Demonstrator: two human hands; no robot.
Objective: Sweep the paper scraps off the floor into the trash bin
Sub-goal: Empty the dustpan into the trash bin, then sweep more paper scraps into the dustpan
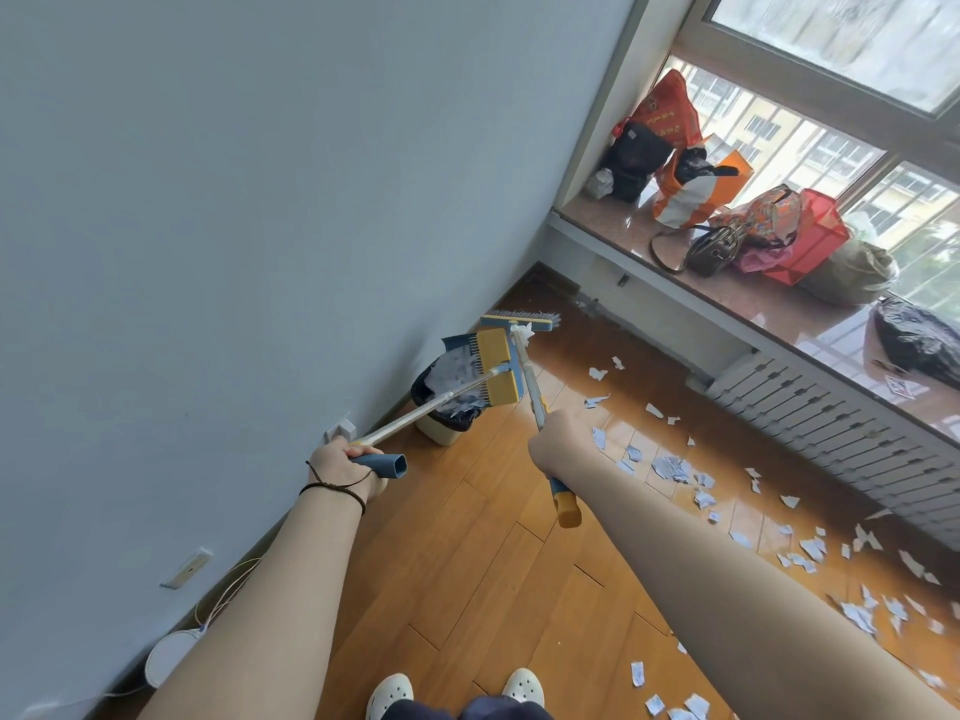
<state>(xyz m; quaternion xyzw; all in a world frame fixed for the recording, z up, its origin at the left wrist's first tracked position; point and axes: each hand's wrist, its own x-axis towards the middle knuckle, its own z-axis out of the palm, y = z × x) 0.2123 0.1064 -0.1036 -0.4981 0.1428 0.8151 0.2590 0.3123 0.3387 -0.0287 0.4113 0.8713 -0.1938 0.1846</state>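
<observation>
My left hand (340, 462) grips the blue end of a long metal handle. Its blue and yellow dustpan (485, 363) is tilted over the trash bin (441, 405), a pale bin with a black liner standing against the wall. White scraps show in the pan and in the bin mouth. My right hand (553, 439) holds the handle of the broom (522, 324), whose blue and yellow head is raised just beyond the dustpan. Paper scraps (675, 467) lie scattered over the wooden floor to the right.
A grey wall runs along the left with sockets (340, 428) and a cable (218, 600) near the floor. A radiator cover (841, 439) and a windowsill with bags (691, 174) stand at the right. A white round object (169, 657) lies by the wall. My white shoes (389, 693) are at the bottom.
</observation>
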